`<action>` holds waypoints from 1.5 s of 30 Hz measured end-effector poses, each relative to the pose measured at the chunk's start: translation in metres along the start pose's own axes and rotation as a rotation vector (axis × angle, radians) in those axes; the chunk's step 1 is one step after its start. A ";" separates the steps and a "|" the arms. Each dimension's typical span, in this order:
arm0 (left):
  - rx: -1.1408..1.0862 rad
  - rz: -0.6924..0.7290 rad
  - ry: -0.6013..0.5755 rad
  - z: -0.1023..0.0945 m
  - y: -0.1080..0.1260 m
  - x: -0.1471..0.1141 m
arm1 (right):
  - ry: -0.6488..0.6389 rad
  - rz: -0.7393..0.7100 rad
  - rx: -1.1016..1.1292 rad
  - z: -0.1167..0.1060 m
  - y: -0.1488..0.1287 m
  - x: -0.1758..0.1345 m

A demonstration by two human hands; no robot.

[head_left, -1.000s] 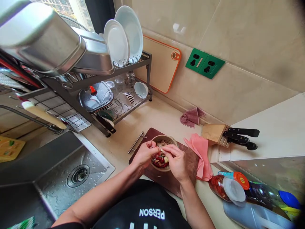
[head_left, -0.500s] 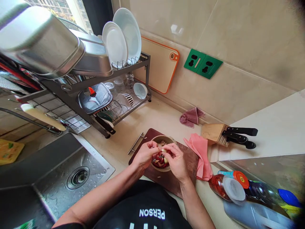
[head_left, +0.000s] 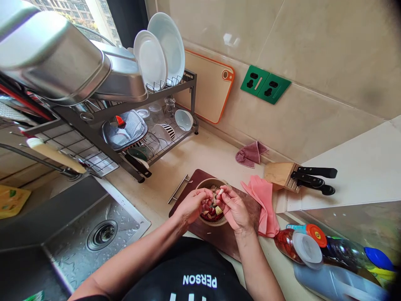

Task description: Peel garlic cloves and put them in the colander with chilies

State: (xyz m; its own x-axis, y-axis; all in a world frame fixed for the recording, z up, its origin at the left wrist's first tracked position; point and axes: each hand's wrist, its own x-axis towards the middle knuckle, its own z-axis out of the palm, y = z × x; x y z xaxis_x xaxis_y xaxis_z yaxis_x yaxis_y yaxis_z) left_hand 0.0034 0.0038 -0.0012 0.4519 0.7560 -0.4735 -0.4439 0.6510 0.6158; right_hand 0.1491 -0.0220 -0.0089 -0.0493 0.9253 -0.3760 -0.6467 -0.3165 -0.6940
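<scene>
Near the middle, a small pale flake [head_left: 209,233] is lying on the dark red cutting board [head_left: 227,242]; farther in, a round basket [head_left: 216,224] is standing on the board, holding dark red pieces [head_left: 210,216] and a pale yellow one. Over its left side, the left hand [head_left: 191,207] is keeping thumb and fingertips close together; whether they are gripping a scrap, I cannot tell. The right hand [head_left: 237,209] is pinching a small white clove [head_left: 221,191] above the basket's far right part. For what looks like fingertip peeling, a light, steady pinch is probably serving best, with the left nails picking from one end and loose skin staying off the cleaned pieces.

As for writing, the black top [head_left: 188,263], nearest, is showing PERSON upside down, with larger white letters running out of view below. On the right, an orange cap [head_left: 316,235] is carrying a yellow emblem too small to read. Farther left, a yellow packet [head_left: 14,201] is showing no readable words.
</scene>
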 end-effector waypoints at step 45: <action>0.314 0.354 -0.006 -0.004 -0.005 -0.012 | 0.116 -0.302 -0.516 0.008 0.011 -0.006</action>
State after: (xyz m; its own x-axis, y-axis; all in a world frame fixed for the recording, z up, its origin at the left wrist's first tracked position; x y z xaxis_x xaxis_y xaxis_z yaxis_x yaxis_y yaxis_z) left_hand -0.0030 -0.0080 -0.0010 0.3198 0.9267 -0.1974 -0.3159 0.3007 0.8999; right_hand 0.1364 -0.0290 -0.0099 0.1807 0.9704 -0.1602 -0.1657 -0.1305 -0.9775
